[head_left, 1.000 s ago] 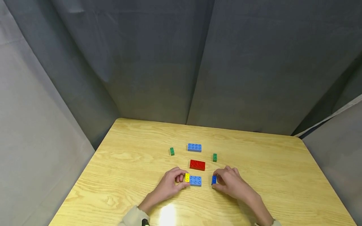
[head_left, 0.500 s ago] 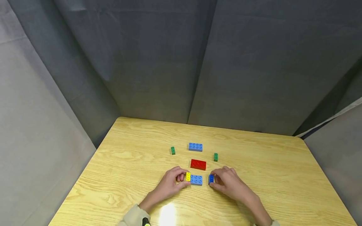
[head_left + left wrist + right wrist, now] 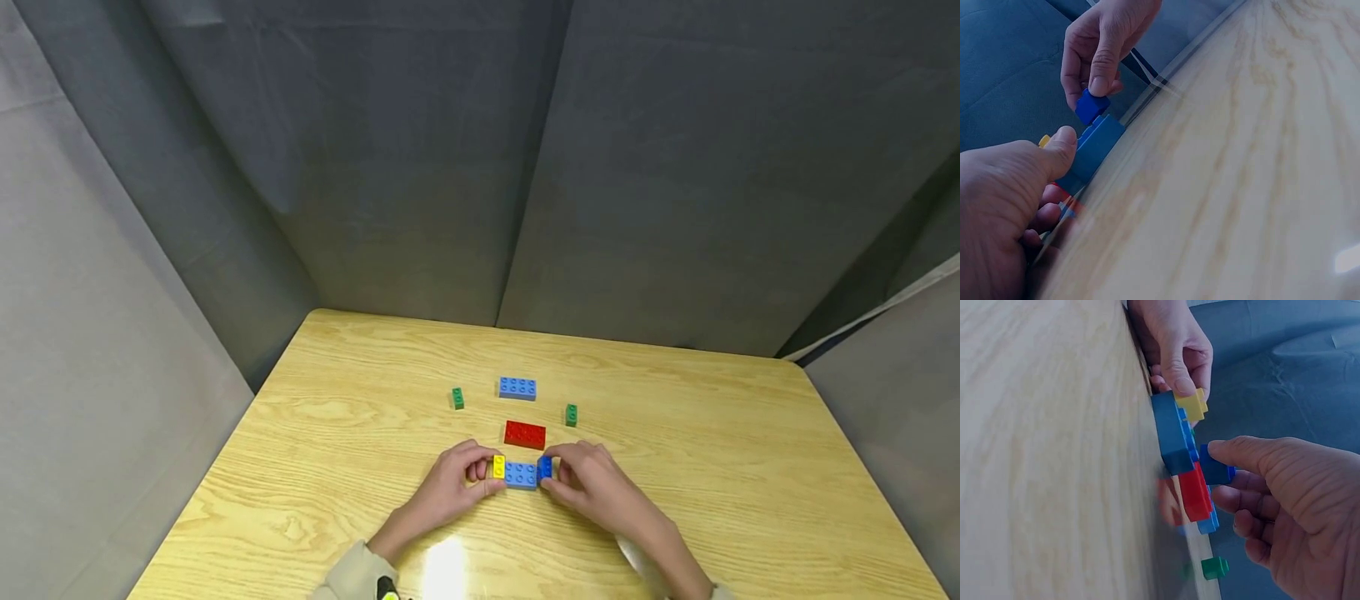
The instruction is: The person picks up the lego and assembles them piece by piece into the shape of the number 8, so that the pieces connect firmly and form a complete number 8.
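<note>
On the table lies a light blue toy brick [image 3: 521,475], its studs facing up. A small yellow brick [image 3: 1192,404] sits on its left end, and my left hand [image 3: 459,479] pinches that yellow brick between thumb and fingers. Between the thumb and fingers of my right hand [image 3: 596,483] is a small dark blue brick [image 3: 545,467]. In the right wrist view the dark blue brick is close over the studs at the light blue brick's right end. The left thumb partly hides the yellow brick in the left wrist view.
Just beyond the hands lies a red brick [image 3: 525,434], with a second light blue brick [image 3: 517,388] farther back. Small green bricks stand at the left [image 3: 457,398] and right [image 3: 572,415]. Grey curtains [image 3: 405,167] hang around the wooden table [image 3: 360,358].
My right hand has carried the dark blue brick leftward to the light blue brick's right end. The left hand has kept its place on the yellow brick.
</note>
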`<action>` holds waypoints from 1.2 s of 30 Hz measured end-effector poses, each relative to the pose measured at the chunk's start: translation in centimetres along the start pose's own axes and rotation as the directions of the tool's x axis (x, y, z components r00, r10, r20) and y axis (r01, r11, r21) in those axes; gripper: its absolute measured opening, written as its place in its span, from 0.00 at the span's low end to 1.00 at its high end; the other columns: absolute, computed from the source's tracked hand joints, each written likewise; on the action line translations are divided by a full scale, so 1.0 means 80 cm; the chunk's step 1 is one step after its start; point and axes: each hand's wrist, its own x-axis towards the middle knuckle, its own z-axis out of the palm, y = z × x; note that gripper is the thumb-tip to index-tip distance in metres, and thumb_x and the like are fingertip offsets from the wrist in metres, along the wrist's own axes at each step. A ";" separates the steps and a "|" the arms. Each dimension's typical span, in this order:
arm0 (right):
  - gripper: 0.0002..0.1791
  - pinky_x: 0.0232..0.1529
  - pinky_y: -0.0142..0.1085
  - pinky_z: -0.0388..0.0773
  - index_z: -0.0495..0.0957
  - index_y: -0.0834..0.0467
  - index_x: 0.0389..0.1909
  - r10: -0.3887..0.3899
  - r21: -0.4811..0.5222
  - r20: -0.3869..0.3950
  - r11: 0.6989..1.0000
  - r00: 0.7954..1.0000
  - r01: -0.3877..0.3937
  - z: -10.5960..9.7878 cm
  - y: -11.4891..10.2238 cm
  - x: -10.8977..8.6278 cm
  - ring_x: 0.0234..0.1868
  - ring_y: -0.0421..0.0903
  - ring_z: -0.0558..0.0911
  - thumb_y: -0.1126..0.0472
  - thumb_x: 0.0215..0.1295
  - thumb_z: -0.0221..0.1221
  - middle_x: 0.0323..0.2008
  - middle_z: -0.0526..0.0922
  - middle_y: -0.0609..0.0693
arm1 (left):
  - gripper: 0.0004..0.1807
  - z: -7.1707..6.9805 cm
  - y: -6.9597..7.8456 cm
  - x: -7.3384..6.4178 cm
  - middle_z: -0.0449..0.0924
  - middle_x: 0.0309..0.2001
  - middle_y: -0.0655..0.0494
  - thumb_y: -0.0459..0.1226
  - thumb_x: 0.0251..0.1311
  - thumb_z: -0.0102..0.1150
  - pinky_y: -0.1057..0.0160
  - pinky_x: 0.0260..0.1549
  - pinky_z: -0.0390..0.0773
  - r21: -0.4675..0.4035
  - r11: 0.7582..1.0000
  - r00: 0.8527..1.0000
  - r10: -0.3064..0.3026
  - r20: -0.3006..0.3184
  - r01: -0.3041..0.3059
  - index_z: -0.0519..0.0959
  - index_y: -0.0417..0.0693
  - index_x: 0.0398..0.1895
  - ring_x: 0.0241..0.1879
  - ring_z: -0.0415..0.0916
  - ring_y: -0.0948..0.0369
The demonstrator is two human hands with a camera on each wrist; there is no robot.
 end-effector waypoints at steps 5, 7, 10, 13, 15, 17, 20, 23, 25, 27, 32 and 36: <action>0.17 0.43 0.39 0.68 0.85 0.56 0.52 0.012 -0.001 0.009 1.000 1.000 -0.012 0.006 -0.002 0.002 0.28 0.32 0.68 0.54 0.65 0.73 0.23 0.70 0.30 | 0.21 0.000 0.000 0.001 0.74 0.32 0.57 0.46 0.62 0.74 0.73 0.30 0.67 0.003 1.000 1.000 -0.001 0.005 0.001 0.85 0.49 0.55 0.31 0.67 0.65; 0.18 0.43 0.38 0.68 0.85 0.56 0.52 0.021 -0.002 0.015 1.000 1.000 -0.021 0.008 -0.003 0.002 0.27 0.32 0.68 0.54 0.65 0.73 0.23 0.70 0.30 | 0.21 0.000 0.001 0.001 0.74 0.32 0.57 0.46 0.62 0.74 0.73 0.30 0.66 0.005 1.000 1.000 -0.003 0.009 0.003 0.85 0.50 0.56 0.31 0.67 0.65; 0.18 0.41 0.37 0.66 0.85 0.56 0.52 0.022 -0.007 0.010 1.000 1.000 -0.022 0.012 -0.003 0.002 0.27 0.32 0.68 0.54 0.66 0.72 0.23 0.69 0.31 | 0.21 0.000 0.002 0.001 0.74 0.32 0.56 0.47 0.63 0.73 0.73 0.30 0.66 0.008 1.000 1.000 -0.006 0.012 0.006 0.85 0.50 0.56 0.31 0.68 0.64; 0.17 0.40 0.36 0.65 0.84 0.55 0.53 0.020 -0.015 0.000 1.000 1.000 -0.020 0.015 -0.005 0.002 0.28 0.33 0.68 0.54 0.66 0.72 0.23 0.69 0.30 | 0.21 0.000 0.003 0.000 0.74 0.32 0.56 0.47 0.63 0.73 0.73 0.30 0.66 0.010 1.000 1.000 -0.006 0.011 0.006 0.85 0.50 0.56 0.31 0.68 0.63; 0.18 0.40 0.36 0.65 0.85 0.55 0.54 0.016 -0.031 0.000 0.999 1.000 -0.016 0.017 -0.007 0.002 0.29 0.33 0.68 0.53 0.67 0.71 0.24 0.69 0.30 | 0.21 -0.001 0.004 0.000 0.75 0.32 0.55 0.46 0.63 0.73 0.73 0.30 0.66 0.012 1.000 1.000 -0.005 0.011 0.005 0.85 0.50 0.56 0.31 0.68 0.62; 0.19 0.41 0.37 0.66 0.85 0.56 0.55 0.014 -0.046 0.006 0.999 1.000 -0.014 0.018 -0.008 0.002 0.30 0.33 0.68 0.53 0.68 0.70 0.24 0.69 0.30 | 0.21 -0.001 0.005 0.000 0.75 0.32 0.54 0.46 0.63 0.73 0.73 0.30 0.66 0.013 1.000 1.000 -0.003 0.009 0.003 0.85 0.50 0.56 0.31 0.69 0.61; 0.20 0.42 0.38 0.68 0.85 0.57 0.58 0.011 -0.064 0.024 0.998 1.000 -0.010 0.019 -0.009 0.003 0.30 0.34 0.68 0.53 0.70 0.68 0.24 0.69 0.31 | 0.21 -0.001 0.007 0.000 0.75 0.32 0.53 0.45 0.63 0.74 0.73 0.30 0.65 0.018 1.000 1.000 -0.001 0.007 0.001 0.85 0.50 0.56 0.31 0.69 0.60; 0.20 0.43 0.38 0.69 0.84 0.57 0.59 0.018 -0.071 0.037 0.997 0.999 -0.015 0.020 -0.009 0.004 0.30 0.35 0.69 0.52 0.71 0.68 0.24 0.69 0.31 | 0.21 -0.002 0.008 0.000 0.75 0.32 0.53 0.45 0.62 0.74 0.73 0.30 0.65 0.019 1.000 1.000 0.002 0.004 -0.003 0.85 0.50 0.56 0.31 0.69 0.60; 0.20 0.42 0.37 0.69 0.84 0.57 0.59 0.020 -0.073 0.043 0.997 0.999 -0.017 0.022 -0.008 0.004 0.30 0.35 0.69 0.52 0.71 0.67 0.24 0.70 0.31 | 0.21 -0.002 0.008 0.000 0.75 0.32 0.53 0.45 0.62 0.74 0.73 0.30 0.65 0.019 1.000 1.000 0.006 0.003 -0.006 0.85 0.49 0.56 0.31 0.69 0.60; 0.21 0.41 0.36 0.69 0.84 0.57 0.60 0.021 -0.076 0.046 0.997 0.999 -0.017 0.023 -0.007 0.003 0.31 0.35 0.69 0.52 0.72 0.67 0.25 0.70 0.31 | 0.21 -0.002 0.007 0.000 0.75 0.32 0.53 0.45 0.62 0.74 0.73 0.30 0.66 0.017 1.000 1.000 0.007 0.003 -0.007 0.85 0.49 0.56 0.31 0.69 0.60; 0.22 0.38 0.34 0.69 0.84 0.58 0.61 0.024 -0.079 0.048 0.997 0.999 -0.020 0.025 -0.008 0.003 0.31 0.35 0.69 0.52 0.72 0.66 0.25 0.71 0.31 | 0.21 -0.001 0.005 0.000 0.74 0.32 0.55 0.45 0.62 0.74 0.73 0.31 0.66 0.015 1.000 1.000 0.007 0.004 -0.007 0.85 0.50 0.56 0.31 0.69 0.62; 0.22 0.38 0.34 0.71 0.84 0.59 0.61 0.015 -0.105 0.037 0.994 0.999 -0.011 0.028 -0.010 0.002 0.30 0.34 0.69 0.52 0.72 0.66 0.25 0.72 0.31 | 0.21 0.000 0.004 -0.001 0.74 0.32 0.57 0.45 0.63 0.74 0.73 0.31 0.66 0.017 1.000 1.000 0.009 0.004 -0.009 0.85 0.50 0.56 0.31 0.68 0.64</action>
